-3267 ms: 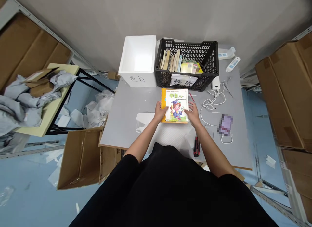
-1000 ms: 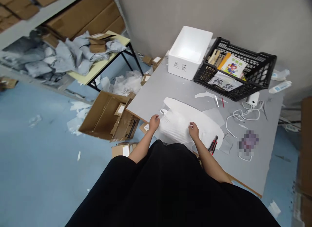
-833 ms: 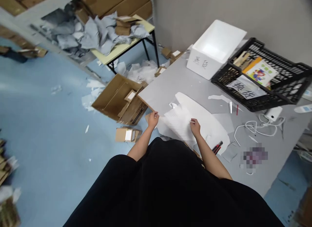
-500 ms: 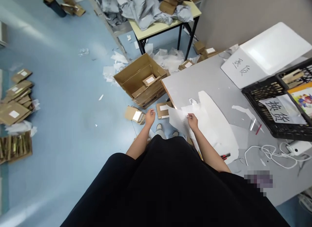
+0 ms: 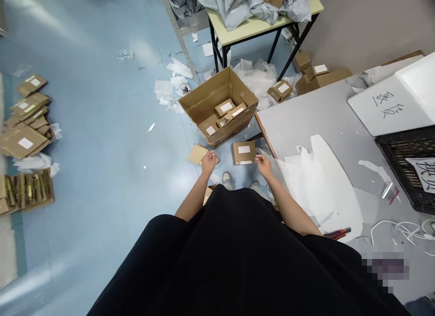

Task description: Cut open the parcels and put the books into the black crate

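Observation:
My left hand (image 5: pixel 208 163) is curled closed in front of my body, above a tan cardboard piece (image 5: pixel 197 154) on the floor; whatever it pinches is too small to name. To its right, my right hand (image 5: pixel 263 166) has its fingers drawn together near the edge of the desk, beside a small labelled box (image 5: pixel 244 152). I cannot make out anything between those fingers. A big open carton (image 5: pixel 204 95) with several labelled boxes inside stands on the floor beyond both hands. White sheets (image 5: pixel 306 175) lie on the desk to the right.
The grey desk (image 5: pixel 288 112) bears a red and black cutter (image 5: pixel 337 234), a white bin (image 5: pixel 387 103), a black crate (image 5: pixel 404 171) and a white cable (image 5: pixel 401 224). A yellow-topped table (image 5: pixel 244 33) holds grey bags. Stacked parcels (image 5: pixel 27 139) line the left floor; wrapping scraps (image 5: pixel 258 80) lie under the table.
The view has shifted left, so the desk and carton appear further right. My right hand has come away from the white sheet it was at. More of the carton's contents show.

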Available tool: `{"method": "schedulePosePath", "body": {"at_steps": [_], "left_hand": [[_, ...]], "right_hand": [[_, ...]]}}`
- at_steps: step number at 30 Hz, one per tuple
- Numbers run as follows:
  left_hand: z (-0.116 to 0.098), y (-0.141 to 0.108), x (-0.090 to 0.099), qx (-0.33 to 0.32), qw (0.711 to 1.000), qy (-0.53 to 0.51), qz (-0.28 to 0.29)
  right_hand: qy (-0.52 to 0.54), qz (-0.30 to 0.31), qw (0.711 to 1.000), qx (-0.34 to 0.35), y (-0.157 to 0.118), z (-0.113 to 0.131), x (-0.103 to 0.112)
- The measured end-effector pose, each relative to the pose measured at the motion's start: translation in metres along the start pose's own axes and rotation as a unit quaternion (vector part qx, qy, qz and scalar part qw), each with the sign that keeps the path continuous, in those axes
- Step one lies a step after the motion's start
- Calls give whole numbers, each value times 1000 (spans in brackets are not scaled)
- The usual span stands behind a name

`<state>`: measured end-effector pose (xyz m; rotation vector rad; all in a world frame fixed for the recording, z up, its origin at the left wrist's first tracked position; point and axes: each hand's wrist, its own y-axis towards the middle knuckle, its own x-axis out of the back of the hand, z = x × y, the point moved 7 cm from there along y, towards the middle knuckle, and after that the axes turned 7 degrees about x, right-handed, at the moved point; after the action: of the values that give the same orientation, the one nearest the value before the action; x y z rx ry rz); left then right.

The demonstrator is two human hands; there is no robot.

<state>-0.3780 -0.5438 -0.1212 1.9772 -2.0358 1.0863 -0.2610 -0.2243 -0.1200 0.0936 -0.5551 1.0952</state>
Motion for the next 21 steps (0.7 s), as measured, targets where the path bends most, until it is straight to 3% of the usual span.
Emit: {"method": "schedulePosePath", "body": {"at_steps": [5,10,17,21], "left_hand": [[23,23,20,40,999,-11,-17],[82,47,21,126,990,-27,-61],[198,108,0,231,963,-73,-120],[261,157,-20,243,955,-87,-148]], "right_hand": [[-23,47,999,0,17,20,-44],[-71,144,987,2,57,9,-107],[-118,265,957,22,124,-46,-243],[-140,308,940,46,152,-88,-330]]}}
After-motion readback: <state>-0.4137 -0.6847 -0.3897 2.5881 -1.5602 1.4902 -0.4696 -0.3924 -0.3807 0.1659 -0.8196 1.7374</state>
